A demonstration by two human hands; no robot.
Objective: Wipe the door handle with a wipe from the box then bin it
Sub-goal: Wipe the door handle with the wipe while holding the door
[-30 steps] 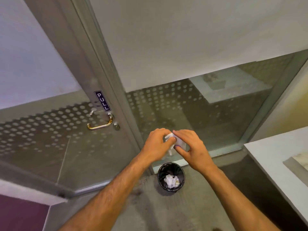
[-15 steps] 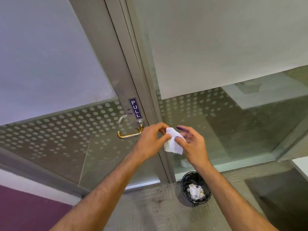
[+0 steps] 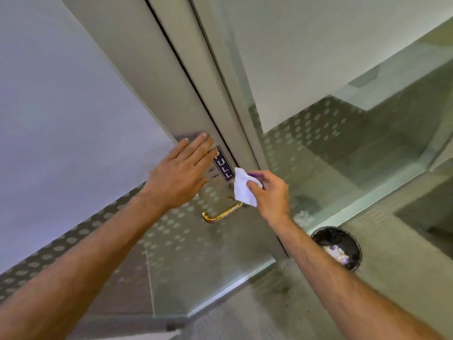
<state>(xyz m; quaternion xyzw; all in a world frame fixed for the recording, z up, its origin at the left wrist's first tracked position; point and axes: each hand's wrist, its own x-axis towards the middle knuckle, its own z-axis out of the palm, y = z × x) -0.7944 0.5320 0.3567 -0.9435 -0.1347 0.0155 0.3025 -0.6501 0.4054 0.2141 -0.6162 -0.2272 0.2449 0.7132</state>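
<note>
A brass door handle (image 3: 220,215) curves out from the glass door, just below a dark PULL sticker (image 3: 223,165). My right hand (image 3: 269,192) pinches a white wipe (image 3: 243,188) right above the handle's right end, where the wipe hides the mount. My left hand (image 3: 180,176) lies flat with fingers spread against the door, left of the sticker and above the handle. A black bin (image 3: 339,246) with crumpled wipes inside stands on the floor at the lower right. The wipe box is out of view.
The metal door frame (image 3: 196,77) runs diagonally up the middle. A fixed glass panel (image 3: 331,148) with frosted dots fills the right side. The floor (image 3: 404,278) around the bin is grey concrete.
Both hands held the wipe together before. Now my left hand has let go and moved up flat onto the door, and my right hand brought the wipe to the handle. The view moved closer.
</note>
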